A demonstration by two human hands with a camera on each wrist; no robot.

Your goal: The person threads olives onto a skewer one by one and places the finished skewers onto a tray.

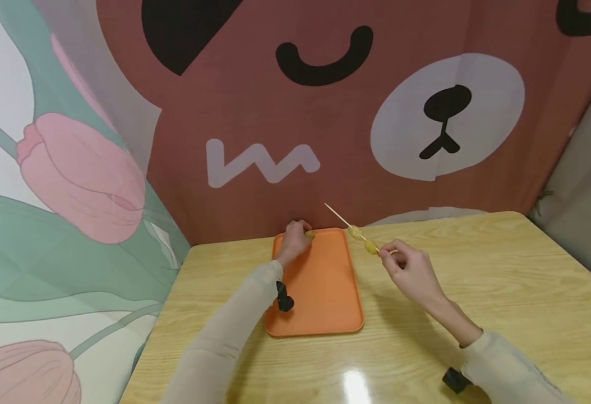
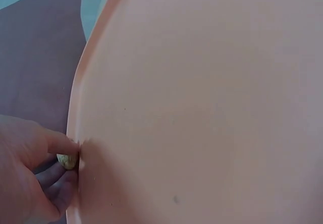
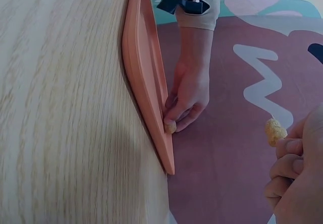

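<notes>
My right hand pinches a thin wooden skewer near its lower end, beyond the right side of an orange tray. Two lumpy yellow food pieces are threaded on it just ahead of my fingertips, and the bare point slants up and to the left. In the right wrist view one yellow piece shows beside my curled fingers. At the tray's far edge, my left hand holds a small round yellowish food piece between thumb and fingers, close to the rim.
The tray lies on a light wood-grain table, its far end near a reddish-brown curtain with a cartoon bear. A flower-printed curtain hangs on the left. Black straps sit on both wrists.
</notes>
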